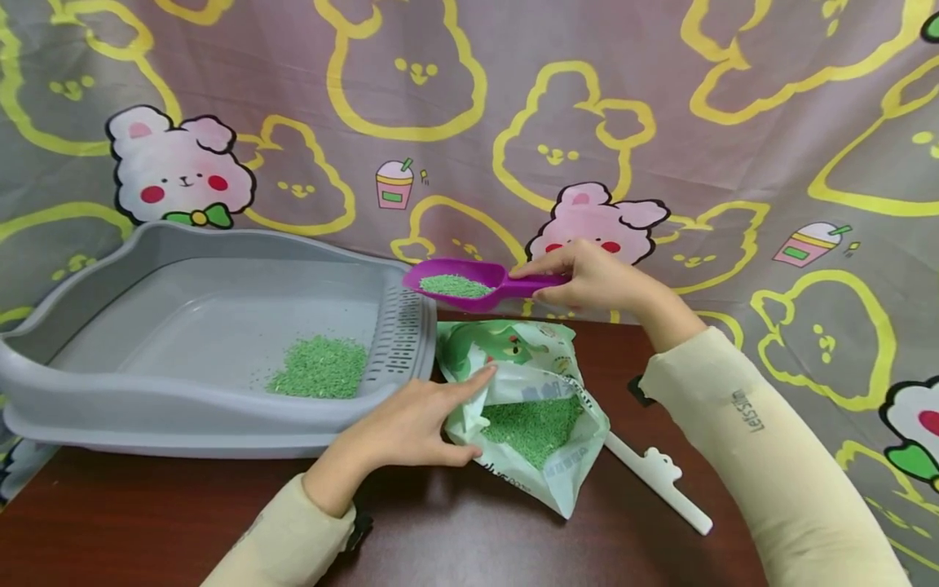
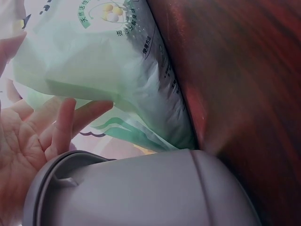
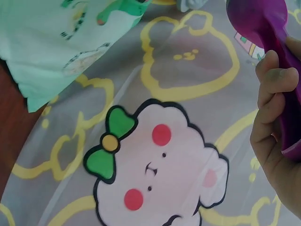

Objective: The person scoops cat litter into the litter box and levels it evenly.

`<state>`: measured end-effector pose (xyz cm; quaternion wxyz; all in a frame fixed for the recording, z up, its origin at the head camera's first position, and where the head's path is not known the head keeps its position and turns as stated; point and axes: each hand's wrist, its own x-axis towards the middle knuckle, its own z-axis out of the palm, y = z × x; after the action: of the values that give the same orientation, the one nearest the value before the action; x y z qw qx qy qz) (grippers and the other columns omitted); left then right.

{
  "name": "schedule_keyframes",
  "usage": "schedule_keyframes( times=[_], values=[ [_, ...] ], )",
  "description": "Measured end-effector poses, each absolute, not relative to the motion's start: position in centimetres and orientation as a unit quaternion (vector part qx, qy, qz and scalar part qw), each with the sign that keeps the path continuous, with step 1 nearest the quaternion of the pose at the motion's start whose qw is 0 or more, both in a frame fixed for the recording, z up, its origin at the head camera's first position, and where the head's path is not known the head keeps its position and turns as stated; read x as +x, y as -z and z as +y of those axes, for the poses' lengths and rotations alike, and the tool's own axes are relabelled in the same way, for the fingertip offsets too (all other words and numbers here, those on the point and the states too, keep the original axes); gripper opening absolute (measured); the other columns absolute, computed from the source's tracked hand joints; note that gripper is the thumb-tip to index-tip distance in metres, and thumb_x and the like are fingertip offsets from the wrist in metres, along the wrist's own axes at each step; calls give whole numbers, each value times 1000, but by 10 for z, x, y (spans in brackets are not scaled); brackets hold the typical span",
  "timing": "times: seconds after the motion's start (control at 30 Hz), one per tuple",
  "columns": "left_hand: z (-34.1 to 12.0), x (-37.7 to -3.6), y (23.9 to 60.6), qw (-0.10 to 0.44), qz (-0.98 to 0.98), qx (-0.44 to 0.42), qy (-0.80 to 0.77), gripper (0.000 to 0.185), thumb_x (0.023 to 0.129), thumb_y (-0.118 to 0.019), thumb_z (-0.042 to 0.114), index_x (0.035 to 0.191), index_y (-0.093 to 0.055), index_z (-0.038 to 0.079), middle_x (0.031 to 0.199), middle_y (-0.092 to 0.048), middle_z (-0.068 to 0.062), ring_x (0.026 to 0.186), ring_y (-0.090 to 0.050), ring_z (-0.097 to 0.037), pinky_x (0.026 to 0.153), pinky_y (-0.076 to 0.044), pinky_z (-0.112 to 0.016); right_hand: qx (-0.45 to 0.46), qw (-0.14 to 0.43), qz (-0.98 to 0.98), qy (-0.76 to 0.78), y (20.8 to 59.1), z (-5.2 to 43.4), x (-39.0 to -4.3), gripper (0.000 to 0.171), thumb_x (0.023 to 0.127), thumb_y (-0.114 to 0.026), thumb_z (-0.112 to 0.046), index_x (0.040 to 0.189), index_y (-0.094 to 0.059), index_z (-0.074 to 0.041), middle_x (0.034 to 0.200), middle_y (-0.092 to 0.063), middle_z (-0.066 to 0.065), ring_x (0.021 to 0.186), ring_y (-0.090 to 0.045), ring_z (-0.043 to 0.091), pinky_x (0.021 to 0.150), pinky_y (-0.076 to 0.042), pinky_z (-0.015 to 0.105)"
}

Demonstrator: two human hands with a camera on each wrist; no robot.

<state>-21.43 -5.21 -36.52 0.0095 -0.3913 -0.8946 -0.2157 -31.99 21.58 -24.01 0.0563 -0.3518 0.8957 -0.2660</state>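
Note:
Above the far side of the open bag [image 1: 506, 465], my right hand [image 1: 597, 277] grips the handle of a purple scoop [image 1: 499, 285]. Green pellets fill the scoop's bowl, which reaches over the right rim of a grey litter box [image 1: 220, 391]. In the right wrist view, fingers wrap round the scoop's handle [image 3: 287, 108]. My left hand [image 1: 403, 424] touches the left side of the bag's mouth, index finger and thumb extended and spread apart. The left wrist view shows its fingers against the bag's pale green wall [image 2: 94, 66]. Green pellets [image 1: 543, 428] are visible inside the bag.
A pile of green pellets [image 1: 320, 367] lies in the box's near right corner, beside its slotted ledge [image 1: 399, 334]. A white bag clip [image 1: 663, 481] lies on the dark wood table [image 1: 469, 538], right of the bag. Behind hangs a cartoon-print curtain [image 1: 455, 171].

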Motion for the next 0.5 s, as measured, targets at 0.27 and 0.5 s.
schedule_keyframes(
  times=[0.27, 0.5],
  values=[
    [-52, -214, 365, 5, -894, -393, 216, 100, 80, -74, 52, 159, -22, 19, 83, -61, 10, 47, -34, 0, 50, -40, -19, -366, 100, 886, 264, 230, 190, -325, 38, 91, -67, -9, 126, -71, -24, 62, -59, 6, 42, -46, 26, 45, -44, 31],
    [-52, -215, 365, 11, -894, -392, 217, 99, 80, -74, 52, 159, -24, 19, 97, -68, 5, 47, -31, 0, 49, -39, -20, -398, 97, 880, 241, 221, 162, -334, 36, 89, -68, -11, 121, -73, -24, 86, -74, 4, 45, -53, 17, 46, -48, 29]
  ],
)
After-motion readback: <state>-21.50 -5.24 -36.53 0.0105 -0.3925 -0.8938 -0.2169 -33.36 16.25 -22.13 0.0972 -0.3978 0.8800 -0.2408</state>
